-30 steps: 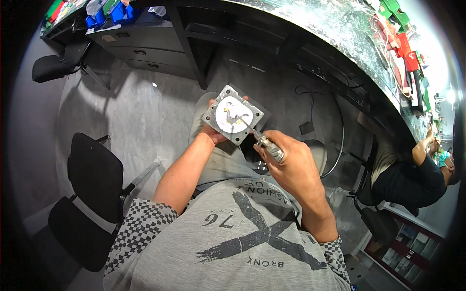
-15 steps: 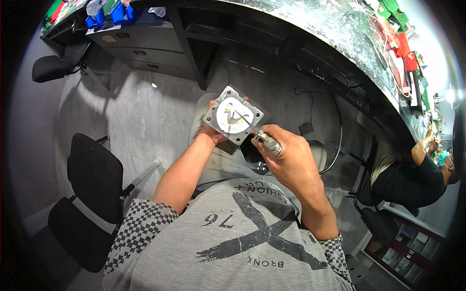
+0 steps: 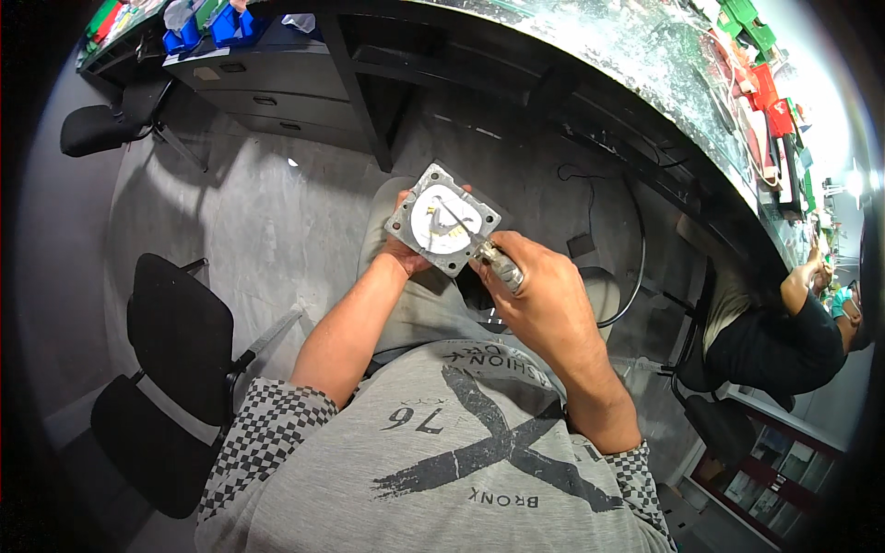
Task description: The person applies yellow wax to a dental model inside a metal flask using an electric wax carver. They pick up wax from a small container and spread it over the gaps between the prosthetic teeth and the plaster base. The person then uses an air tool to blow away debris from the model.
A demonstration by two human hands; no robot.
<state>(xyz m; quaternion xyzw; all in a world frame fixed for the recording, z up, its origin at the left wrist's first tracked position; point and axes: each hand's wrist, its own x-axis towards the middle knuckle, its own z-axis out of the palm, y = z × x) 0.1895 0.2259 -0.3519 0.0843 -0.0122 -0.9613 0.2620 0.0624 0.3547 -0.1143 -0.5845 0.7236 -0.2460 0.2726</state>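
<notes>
Above my lap, my left hand (image 3: pixel 408 258) is closed around a square grey metal block (image 3: pixel 400 224) from beneath and the side. The block has holes at its corners and a round white face (image 3: pixel 430 241) with small yellowish pieces on it. My right hand (image 3: pixel 550 293) is wrapped round the metal grip of a slim handheld tool (image 3: pixel 503 266). Its thin dark shaft reaches over the white face from the block's right edge. Whether the tip touches the pieces I cannot tell. Some left fingers are hidden behind the block.
A black hose (image 3: pixel 643 240) curves down behind my right hand. Ahead runs a long dark workbench (image 3: pixel 590 37) with drawers (image 3: pixel 267 100) at left. Black chairs (image 3: pixel 180 318) stand at the left. A co-worker in a dark top (image 3: pixel 774 346) sits at the right.
My right hand has shifted slightly left toward the block, carrying the tool's grip closer to its edge. The left hand and the block have stayed in place.
</notes>
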